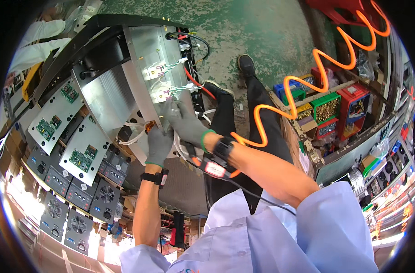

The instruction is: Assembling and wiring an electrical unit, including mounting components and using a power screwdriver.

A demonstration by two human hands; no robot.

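Gloved left hand (159, 144) grips white wiring (133, 132) under the tilted metal chassis (125, 77); gloved right hand (185, 123) presses spread fingers against its wired panel (164, 93).

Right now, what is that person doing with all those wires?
A person in grey gloves is working on an open metal chassis tipped up in front of them. The right hand presses its fingers against the white wire bundle on the metal panel. The left hand grips white cables lower down, beside a copper coil. An orange coiled hose hangs on the right, above bins of screws.
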